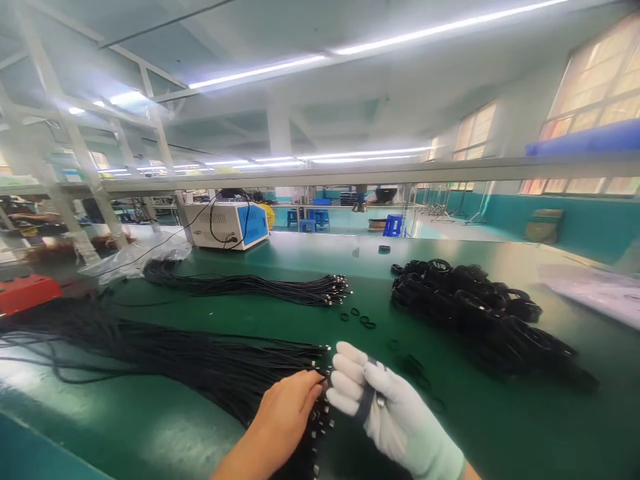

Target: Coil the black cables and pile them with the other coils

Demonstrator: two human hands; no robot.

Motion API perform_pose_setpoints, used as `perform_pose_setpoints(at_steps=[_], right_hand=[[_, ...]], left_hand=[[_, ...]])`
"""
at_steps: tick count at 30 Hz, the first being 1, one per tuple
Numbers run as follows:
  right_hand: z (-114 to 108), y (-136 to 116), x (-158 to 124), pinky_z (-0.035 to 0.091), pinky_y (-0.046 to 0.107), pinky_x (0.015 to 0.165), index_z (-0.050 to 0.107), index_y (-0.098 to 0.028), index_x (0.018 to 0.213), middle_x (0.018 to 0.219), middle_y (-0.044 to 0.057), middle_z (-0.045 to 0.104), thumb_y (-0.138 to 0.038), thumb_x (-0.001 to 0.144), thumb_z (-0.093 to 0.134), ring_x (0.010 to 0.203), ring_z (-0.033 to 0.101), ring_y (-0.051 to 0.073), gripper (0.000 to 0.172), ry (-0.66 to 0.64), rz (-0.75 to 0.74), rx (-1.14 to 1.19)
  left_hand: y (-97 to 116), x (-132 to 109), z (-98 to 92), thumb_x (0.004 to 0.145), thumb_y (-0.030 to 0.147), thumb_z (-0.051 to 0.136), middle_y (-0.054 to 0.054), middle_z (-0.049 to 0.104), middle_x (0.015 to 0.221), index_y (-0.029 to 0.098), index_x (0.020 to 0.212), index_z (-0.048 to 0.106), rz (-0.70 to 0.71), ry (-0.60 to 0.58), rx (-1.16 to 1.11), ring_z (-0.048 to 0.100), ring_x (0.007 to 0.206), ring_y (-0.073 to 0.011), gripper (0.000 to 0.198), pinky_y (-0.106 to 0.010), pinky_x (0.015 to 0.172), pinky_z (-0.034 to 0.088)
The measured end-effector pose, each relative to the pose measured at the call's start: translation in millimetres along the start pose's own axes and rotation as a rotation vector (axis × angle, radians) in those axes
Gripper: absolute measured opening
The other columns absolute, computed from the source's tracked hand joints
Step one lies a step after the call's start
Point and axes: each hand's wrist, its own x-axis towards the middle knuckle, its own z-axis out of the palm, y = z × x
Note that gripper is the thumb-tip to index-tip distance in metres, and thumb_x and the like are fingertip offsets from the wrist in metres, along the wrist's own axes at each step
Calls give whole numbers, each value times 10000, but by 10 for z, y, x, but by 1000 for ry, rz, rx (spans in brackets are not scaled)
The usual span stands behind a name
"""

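Note:
My bare left hand (287, 407) is over the free ends of a long spread of black cables (200, 357), which have small metal connectors. Its thumb and forefinger are pinched together on a black cable end. Close beside it, my right hand (393, 407), in a white glove, is closed around a coiled black cable (367, 400); the coil lies across the palm under the curled fingers. Several small black rings (367, 323) lie on the green table just beyond my hands.
A second cable bundle (280, 288) lies farther back. At right is a heap of coiled cables (460, 300). A white-and-blue machine (230, 225) stands behind, a red object (30, 293) at left. A shelf beam (325, 177) crosses above the green table (190, 443).

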Motion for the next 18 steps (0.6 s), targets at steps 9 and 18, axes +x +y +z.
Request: perform_pose_setpoints(at_steps=[9, 18], right_hand=[[-181, -111, -10, 374, 462, 1003, 609, -145, 1088, 1183, 111, 604, -266, 767, 670, 1041, 591, 240, 349, 249, -57, -100], [-93, 74, -26, 417, 394, 887, 615, -129, 1050, 1006, 119, 655, -232, 770, 675, 919, 610, 214, 305, 215, 35, -333]], left_hand=[[264, -303, 463, 852, 96, 416, -20, 665, 752, 214, 804, 617, -111, 219, 461, 614, 651, -206, 238, -295, 577, 337], [243, -272, 217, 807, 103, 498, -1, 595, 651, 193, 676, 529, 366, 298, 503, 522, 589, -166, 162, -318, 585, 286]])
